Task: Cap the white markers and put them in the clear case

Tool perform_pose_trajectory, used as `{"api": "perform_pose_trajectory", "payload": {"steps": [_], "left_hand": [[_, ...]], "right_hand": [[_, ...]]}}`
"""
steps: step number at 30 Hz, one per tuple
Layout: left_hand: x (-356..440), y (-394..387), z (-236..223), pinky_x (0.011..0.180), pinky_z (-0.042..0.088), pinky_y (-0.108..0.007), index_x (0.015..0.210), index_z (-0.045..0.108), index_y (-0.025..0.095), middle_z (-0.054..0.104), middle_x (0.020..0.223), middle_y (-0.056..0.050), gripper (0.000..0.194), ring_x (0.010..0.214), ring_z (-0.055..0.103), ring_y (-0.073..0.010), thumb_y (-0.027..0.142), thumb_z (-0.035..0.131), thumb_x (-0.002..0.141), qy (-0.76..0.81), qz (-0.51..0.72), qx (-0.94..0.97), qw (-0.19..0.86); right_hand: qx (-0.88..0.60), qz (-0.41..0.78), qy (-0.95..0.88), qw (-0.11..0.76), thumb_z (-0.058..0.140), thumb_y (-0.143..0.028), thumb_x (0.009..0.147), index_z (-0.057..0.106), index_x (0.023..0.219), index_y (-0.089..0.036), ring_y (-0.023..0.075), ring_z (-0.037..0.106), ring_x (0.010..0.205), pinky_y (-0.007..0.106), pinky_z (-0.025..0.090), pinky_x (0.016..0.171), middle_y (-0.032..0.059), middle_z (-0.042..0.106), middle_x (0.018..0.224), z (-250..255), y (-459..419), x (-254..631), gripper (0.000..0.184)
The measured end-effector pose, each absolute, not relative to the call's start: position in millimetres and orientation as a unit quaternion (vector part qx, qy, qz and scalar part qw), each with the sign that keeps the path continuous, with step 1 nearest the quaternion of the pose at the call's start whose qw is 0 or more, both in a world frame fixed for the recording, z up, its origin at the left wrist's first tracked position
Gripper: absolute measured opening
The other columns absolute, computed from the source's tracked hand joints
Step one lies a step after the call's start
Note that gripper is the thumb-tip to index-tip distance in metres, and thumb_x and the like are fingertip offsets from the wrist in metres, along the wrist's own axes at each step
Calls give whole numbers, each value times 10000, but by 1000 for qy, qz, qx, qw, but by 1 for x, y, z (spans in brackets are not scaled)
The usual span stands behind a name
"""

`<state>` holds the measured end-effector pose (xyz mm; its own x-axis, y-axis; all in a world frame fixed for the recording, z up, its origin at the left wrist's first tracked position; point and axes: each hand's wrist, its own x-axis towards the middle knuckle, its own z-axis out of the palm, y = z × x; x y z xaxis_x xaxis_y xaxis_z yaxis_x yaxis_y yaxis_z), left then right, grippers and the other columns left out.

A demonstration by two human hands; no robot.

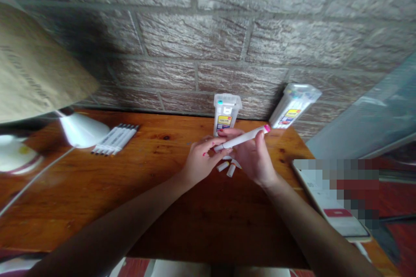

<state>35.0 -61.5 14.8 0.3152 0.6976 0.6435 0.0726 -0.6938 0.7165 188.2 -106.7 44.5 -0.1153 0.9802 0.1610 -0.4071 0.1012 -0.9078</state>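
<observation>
A white marker (242, 138) with a pink end slants up to the right between my hands. My left hand (199, 160) is closed, its fingers pinching the lower left end of the marker. My right hand (255, 158) supports it from behind and below, the thumb pressed near the pink end. On the table just under my hands lie small white marker caps (231, 170); some of that spot is hidden by my hands. Directly behind them stands a clear plastic marker case (226, 112) with a yellow label, its lower part partly covered by my fingers.
Several white markers (115, 139) lie in a row on the wooden table (156, 207). A lamp (81, 130) and a white dish (16, 156) are at left. Another marker case (294, 106) leans by the brick wall (162, 34). A laptop or tablet-like device (325, 199) sits at the right edge.
</observation>
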Motion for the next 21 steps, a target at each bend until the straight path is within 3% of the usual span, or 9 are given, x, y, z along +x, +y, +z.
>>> {"api": "perform_pose_trajectory", "payload": {"steps": [6, 13, 21], "left_hand": [[35, -66, 21, 808, 543, -311, 939, 735, 199, 763, 911, -47, 70, 883, 704, -182, 240, 735, 882, 221, 542, 787, 195], [31, -63, 24, 828, 497, -330, 999, 719, 193, 769, 954, -50, 104, 920, 701, -186, 237, 701, 906, 208, 537, 812, 101], [28, -57, 20, 842, 493, -337, 1018, 708, 194, 776, 980, -52, 109, 939, 706, -187, 237, 679, 922, 216, 539, 808, 100]], "right_hand": [[-283, 633, -445, 567, 531, -865, 751, 712, 1184, -284, 242, 659, 975, 392, 549, 861, 78, 706, 1130, 39, -112, 182, 747], [-206, 713, -385, 549, 300, -1009, 660, 697, 1220, -264, 300, 651, 1062, 489, 512, 930, 106, 684, 1233, 52, -114, 190, 1013], [-199, 711, -364, 567, 228, -1030, 636, 731, 1096, -289, 330, 631, 1141, 549, 464, 1003, 82, 689, 1267, 60, -112, 193, 1007]]}}
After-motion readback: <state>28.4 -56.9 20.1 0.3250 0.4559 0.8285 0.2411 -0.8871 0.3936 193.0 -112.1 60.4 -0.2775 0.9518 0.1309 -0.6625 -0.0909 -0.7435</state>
